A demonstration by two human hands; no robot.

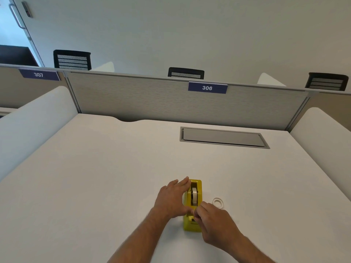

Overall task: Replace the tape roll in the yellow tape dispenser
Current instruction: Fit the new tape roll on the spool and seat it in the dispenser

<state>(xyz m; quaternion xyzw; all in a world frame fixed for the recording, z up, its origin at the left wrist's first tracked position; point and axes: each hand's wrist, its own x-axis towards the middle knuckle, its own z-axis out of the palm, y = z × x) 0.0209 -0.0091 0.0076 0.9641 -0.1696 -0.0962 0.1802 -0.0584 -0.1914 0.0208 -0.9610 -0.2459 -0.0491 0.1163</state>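
The fingertips of the right hand (214,223) are pinched together at the near end of the yellow tape dispenser (192,205), right by its cutter; whether they grip a strip of tape there is too small to tell. The left hand (173,198) lies flat against the dispenser's left side, fingers (185,184) stretched forward along the body and reaching almost to its far end, thumb tucked low near the right hand's fingertips — a bracing hold rather than a closed grasp. Both forearms come in from the bottom edge, bare, and meet at the dispenser. The dispenser stands upright on the white desk (95,177), its long axis pointing away from the person, and a pale tape roll (194,195) sits on edge in its open slot. Just to the right of the dispenser, apart from it and lying flat on the desk, is a thin whitish ring (218,202) — it looks like a bare tape core, though that is hard to confirm. Further back, a grey hatch (222,137) is set flush into the desk. Behind it stands a grey divider panel (133,99) with a blue label reading 306 (207,87); a second label reading 307 (39,74) sits on the next panel to the left. Above the divider, the backs of 3 black chairs (72,60) show against a pale wall.
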